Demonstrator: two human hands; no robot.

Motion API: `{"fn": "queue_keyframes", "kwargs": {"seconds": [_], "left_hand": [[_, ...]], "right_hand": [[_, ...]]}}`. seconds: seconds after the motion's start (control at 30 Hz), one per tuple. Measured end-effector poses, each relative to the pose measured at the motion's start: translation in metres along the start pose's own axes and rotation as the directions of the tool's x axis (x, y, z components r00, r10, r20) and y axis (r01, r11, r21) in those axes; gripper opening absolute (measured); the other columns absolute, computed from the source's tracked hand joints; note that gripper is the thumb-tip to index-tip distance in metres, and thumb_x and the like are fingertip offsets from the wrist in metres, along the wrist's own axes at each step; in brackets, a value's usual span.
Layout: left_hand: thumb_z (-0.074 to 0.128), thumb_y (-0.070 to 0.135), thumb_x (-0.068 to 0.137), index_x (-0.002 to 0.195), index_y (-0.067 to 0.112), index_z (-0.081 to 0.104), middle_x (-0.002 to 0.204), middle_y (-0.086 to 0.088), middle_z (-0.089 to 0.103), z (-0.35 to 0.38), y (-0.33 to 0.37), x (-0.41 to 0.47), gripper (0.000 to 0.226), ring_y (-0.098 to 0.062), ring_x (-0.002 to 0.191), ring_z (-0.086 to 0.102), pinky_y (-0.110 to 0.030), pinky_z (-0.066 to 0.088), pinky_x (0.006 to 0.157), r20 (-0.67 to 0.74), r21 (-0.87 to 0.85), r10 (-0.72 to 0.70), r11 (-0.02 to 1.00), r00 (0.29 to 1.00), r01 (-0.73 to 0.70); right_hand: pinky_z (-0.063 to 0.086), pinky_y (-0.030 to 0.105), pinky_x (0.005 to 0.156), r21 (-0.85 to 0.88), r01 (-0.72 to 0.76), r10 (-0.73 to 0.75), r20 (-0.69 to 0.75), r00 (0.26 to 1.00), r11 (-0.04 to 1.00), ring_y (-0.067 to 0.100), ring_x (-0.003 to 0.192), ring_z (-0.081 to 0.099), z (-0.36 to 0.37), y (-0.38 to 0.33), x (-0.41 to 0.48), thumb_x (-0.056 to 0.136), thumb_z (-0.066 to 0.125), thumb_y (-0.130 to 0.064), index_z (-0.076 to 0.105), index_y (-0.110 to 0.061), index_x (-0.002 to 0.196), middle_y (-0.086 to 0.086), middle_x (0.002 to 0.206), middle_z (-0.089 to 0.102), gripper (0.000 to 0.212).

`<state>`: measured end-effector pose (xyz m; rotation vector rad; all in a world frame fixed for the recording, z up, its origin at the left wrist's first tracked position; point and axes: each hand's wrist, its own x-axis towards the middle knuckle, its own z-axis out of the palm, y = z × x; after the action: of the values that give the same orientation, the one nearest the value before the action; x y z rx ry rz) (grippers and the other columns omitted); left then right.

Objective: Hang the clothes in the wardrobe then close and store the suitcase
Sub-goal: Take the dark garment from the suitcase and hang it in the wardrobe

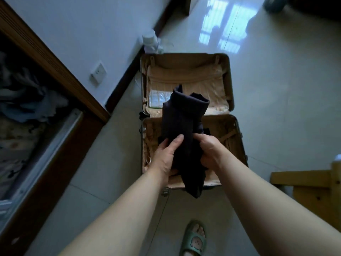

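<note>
Both my left hand (166,154) and right hand (210,150) curl fingers round the dark garment (182,115), but its loose near end could snag the suitcase (239,137) rim.

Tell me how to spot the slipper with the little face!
Find the open suitcase on the pale floor. Come toward the person from its near edge to the slipper on a foot at the view's bottom. It is the only pale green thing there, with a cartoon face on its strap.
</note>
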<state>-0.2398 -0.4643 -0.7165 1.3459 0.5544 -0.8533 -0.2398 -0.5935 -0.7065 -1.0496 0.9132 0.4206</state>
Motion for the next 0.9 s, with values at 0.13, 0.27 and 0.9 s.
{"fn": "queue_keyframes", "kwargs": {"seconds": [0.13,0.27,0.9], "left_hand": [[0.083,0.057,0.049,0.112,0.029,0.066,0.107,-0.001,0.073,0.014,0.073,-0.071,0.071,-0.027,0.103,0.068,-0.052,0.053,0.091,-0.051,-0.153,0.201,0.966,0.978,-0.206],[0.089,0.061,0.034,0.111,0.016,0.067,0.102,-0.007,0.074,0.015,0.140,-0.129,0.091,-0.030,0.095,0.071,-0.055,0.054,0.086,-0.099,-0.203,0.229,0.948,0.968,-0.245],[0.052,0.036,0.097,0.064,0.017,0.061,0.044,0.014,0.056,-0.019,0.310,-0.379,0.039,0.001,0.043,0.052,-0.010,0.039,0.044,0.016,0.443,0.803,0.529,0.596,-0.724]], "right_hand": [[0.056,0.038,0.077,-0.204,0.043,-0.022,0.102,0.995,0.978,0.032,0.087,0.067,0.019,-0.043,-0.076,0.097,0.049,-0.009,0.063,-0.004,0.117,0.022,0.104,0.069,0.025],[0.055,0.034,0.082,-0.456,0.121,-0.027,0.207,0.978,0.882,0.031,0.094,0.065,0.040,-0.085,-0.138,0.095,0.047,-0.001,0.060,0.000,0.121,0.022,0.114,0.065,0.029],[0.024,0.040,0.117,-0.679,0.592,-0.221,0.557,0.801,0.434,0.019,0.136,0.039,0.166,-0.263,-0.388,0.082,0.073,-0.016,0.045,-0.025,0.139,0.000,0.145,0.047,0.065]]}}
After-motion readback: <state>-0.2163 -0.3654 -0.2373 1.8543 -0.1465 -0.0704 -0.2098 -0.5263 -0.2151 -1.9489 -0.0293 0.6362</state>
